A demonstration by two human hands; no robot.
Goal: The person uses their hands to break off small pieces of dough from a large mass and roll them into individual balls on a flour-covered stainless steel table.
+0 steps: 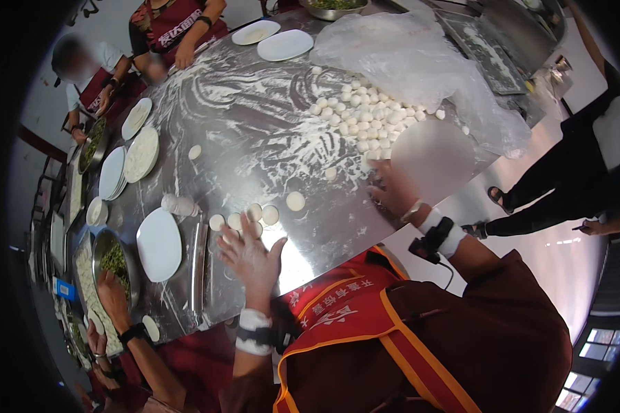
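Note:
My left hand has its fingers spread over a small group of flattened dough discs. Fingers partly cover some of these discs, and whether the palm presses on one is hidden. One more dough disc lies just beyond the group. My right hand, blurred, hovers by the near edge of a large pile of round dough pieces, fingers apart. A single dough piece sits left of that hand on the floured metal table.
Clear plastic sheeting partly covers the pile. At left are a white plate, a shiny metal rod, a cloudy plastic container and stacked plates. A co-worker's hand is at a bowl of green filling.

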